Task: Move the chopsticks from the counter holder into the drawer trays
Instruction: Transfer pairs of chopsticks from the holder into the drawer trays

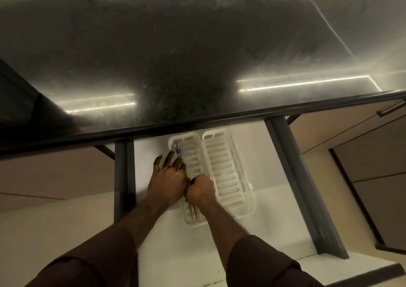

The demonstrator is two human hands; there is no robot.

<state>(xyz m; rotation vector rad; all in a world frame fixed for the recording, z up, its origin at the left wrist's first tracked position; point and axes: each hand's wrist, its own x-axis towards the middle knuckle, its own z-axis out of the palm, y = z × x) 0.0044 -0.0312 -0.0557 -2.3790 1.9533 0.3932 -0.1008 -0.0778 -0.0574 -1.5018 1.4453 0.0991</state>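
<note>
At lower centre, the right hand point(200, 189) grips chopsticks point(193, 212) in the left tray point(175, 137), hiding their middles; the left hand point(168, 178) spreads open beside it.

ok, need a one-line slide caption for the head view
Both hands, left hand and right hand, lay chopsticks into the left white tray of the open drawer.

Home kitchen — dark stone counter point(175, 56) (polished), utensil drawer point(274, 209) beneath.
</note>
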